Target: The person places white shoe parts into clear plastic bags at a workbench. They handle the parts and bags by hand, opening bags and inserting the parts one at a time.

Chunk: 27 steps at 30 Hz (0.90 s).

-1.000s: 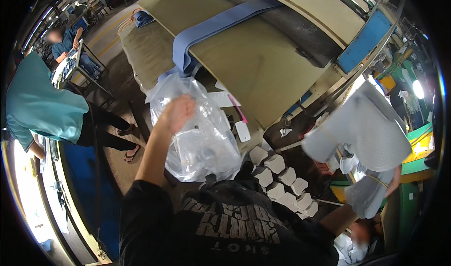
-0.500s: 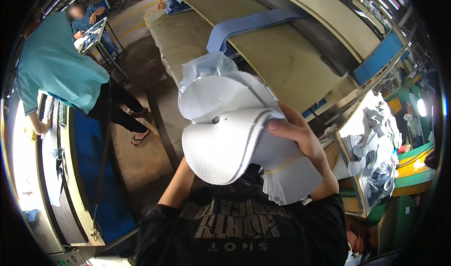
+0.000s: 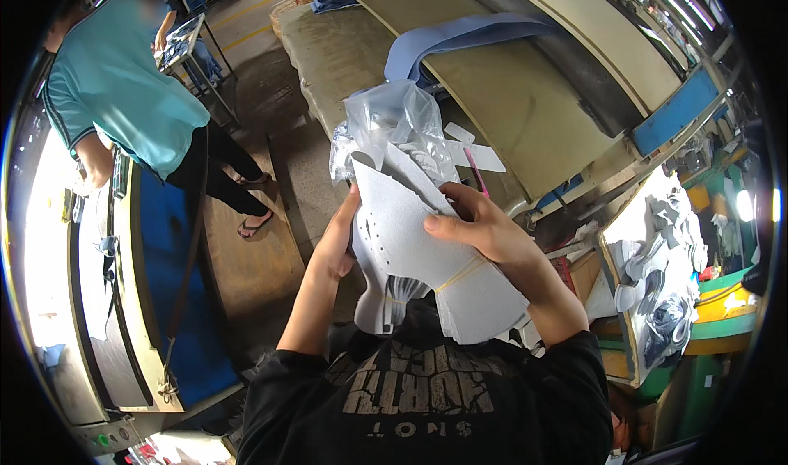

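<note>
In front of my chest I hold a stack of pale grey cut shoe-upper pieces (image 3: 402, 231), curved in outline, with a row of small holes along one edge. My left hand (image 3: 335, 239) grips the stack's left edge, fingers mostly hidden behind it. From the right, my right hand (image 3: 478, 221) clasps the stack, thumb pressed on the top piece. A yellow rubber band (image 3: 460, 274) goes round the right leg of the bundle. Just beyond the stack sits a clear plastic bag (image 3: 396, 108) with pale pieces inside.
A long olive-topped table (image 3: 525, 120) carries a blue fabric strip (image 3: 447, 42). Near its edge lie a thin pink stick (image 3: 476, 172) and white cards (image 3: 486, 158). A tray of fabric pieces (image 3: 657, 268) stands at right. At left, a person in teal (image 3: 135, 87) works at a bench.
The white textured, rounded faces have swung out of sight; smooth grey pieces with holes now face up. My left hand has come into view at the left edge. More of the plastic bag shows.
</note>
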Available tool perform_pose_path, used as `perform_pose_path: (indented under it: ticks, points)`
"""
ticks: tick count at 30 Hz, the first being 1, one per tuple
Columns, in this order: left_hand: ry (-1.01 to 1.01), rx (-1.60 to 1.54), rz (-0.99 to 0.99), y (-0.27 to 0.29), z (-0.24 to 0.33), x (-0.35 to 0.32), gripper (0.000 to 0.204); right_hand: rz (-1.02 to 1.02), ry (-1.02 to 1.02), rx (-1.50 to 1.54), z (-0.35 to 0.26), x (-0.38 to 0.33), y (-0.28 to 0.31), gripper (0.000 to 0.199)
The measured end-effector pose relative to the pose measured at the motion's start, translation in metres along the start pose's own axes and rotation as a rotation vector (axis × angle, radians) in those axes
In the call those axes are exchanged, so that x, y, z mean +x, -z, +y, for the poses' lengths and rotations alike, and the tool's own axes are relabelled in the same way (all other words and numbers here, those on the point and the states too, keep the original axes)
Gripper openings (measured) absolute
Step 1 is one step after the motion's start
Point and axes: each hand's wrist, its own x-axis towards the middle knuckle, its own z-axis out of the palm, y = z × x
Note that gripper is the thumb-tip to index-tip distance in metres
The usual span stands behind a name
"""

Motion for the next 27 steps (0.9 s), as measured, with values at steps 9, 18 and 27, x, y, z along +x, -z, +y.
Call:
perform_pose_path:
  ticks: [9, 18, 27]
  points:
    - [-0.179, -0.412, -0.093, 0.024, -0.018, 0.000, 0.079, -0.009, 0.323, -0.293, 0.023, 0.024, -0.041, 0.064]
    - [-0.493, -0.412, -0.194, 0.028, -0.016, 0.009, 0.076, 0.140, 0.582, -0.486, 0.059, 0.044, -0.037, 0.085]
    - [-0.136, -0.251, -0.062, 0.044, -0.006, 0.014, 0.071, -0.123, 0.317, -0.012, 0.120, 0.053, -0.032, 0.123]
